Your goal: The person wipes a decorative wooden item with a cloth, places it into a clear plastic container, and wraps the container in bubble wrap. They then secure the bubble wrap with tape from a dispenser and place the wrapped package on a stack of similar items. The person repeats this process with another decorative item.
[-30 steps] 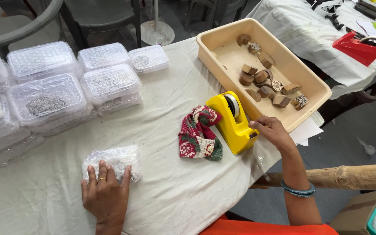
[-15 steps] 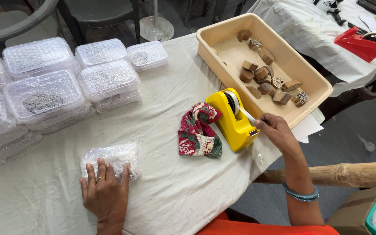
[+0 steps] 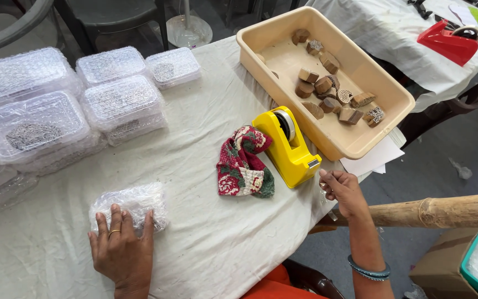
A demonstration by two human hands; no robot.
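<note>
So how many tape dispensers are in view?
2. A yellow dispenser sits on the near table between the cloth and tray, by the right hand. A red dispenser sits on the far table, top right.

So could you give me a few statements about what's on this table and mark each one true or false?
1. The left hand presses on a bubble-wrapped packet. True.
2. The tape dispenser by the right hand is red. False: it is yellow.
3. The beige tray holds small wooden blocks. True.
4. The patterned cloth lies inside the tray. False: it lies on the white table cover, beside the dispenser.
</note>
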